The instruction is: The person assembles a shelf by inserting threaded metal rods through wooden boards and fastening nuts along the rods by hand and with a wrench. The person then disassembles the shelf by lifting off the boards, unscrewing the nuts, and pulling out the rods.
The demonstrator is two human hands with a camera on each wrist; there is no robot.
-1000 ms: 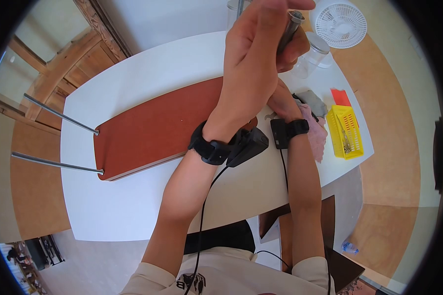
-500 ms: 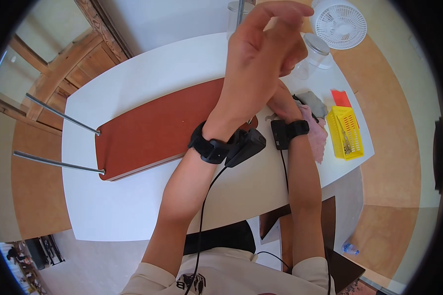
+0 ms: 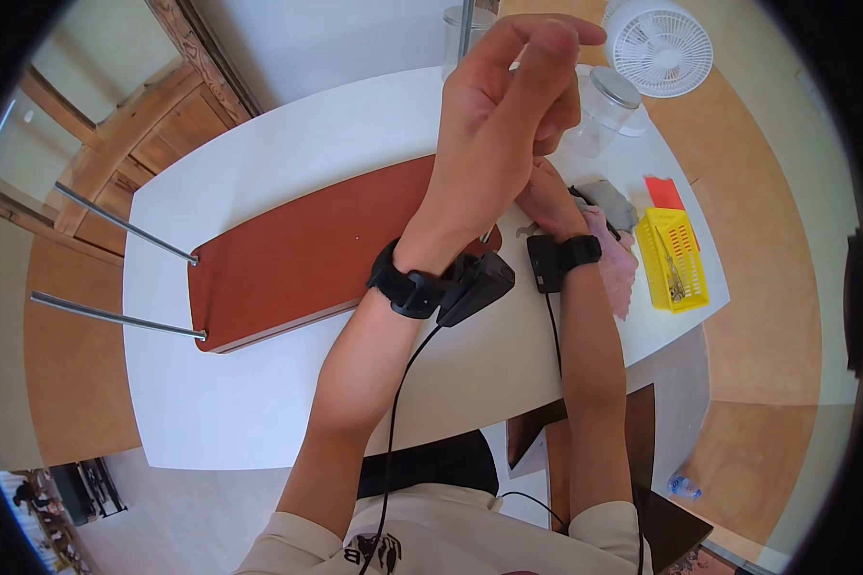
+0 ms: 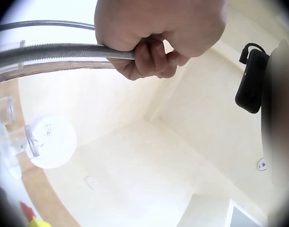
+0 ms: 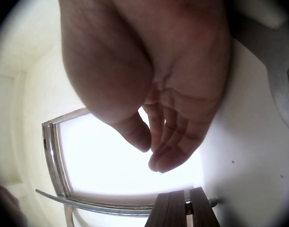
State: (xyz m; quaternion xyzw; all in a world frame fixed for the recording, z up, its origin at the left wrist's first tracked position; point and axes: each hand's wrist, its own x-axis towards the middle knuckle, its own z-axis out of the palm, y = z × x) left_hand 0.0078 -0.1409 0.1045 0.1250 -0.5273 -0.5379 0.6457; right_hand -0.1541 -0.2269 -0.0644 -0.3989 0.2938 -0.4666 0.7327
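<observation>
A long reddish-brown board (image 3: 307,249) lies on the white table, with two metal rods rising from its left end. My left hand (image 3: 494,134) is raised over its right end; in the left wrist view, the curled fingers of this hand (image 4: 158,33) grip a threaded metal rod (image 4: 64,52), whose end they hide. My right hand (image 3: 553,198) rests low beside the board. The right wrist view has the same hand (image 5: 154,80) with relaxed, slightly bent fingers, nothing visible between them, and a grey wrench (image 5: 272,61) beside it.
At the right are a yellow basket (image 3: 654,259), a red piece (image 3: 664,191), a pink cloth (image 3: 616,268) and a grey cloth (image 3: 609,199). Lidded clear jars (image 3: 594,125) and a white fan (image 3: 660,48) stand farther back. Black cables hang from both wrist cameras.
The left hand has turned and shifted slightly down and left. A metal end seen between its fingers a second ago is hidden in the head view. The right hand has barely moved.
</observation>
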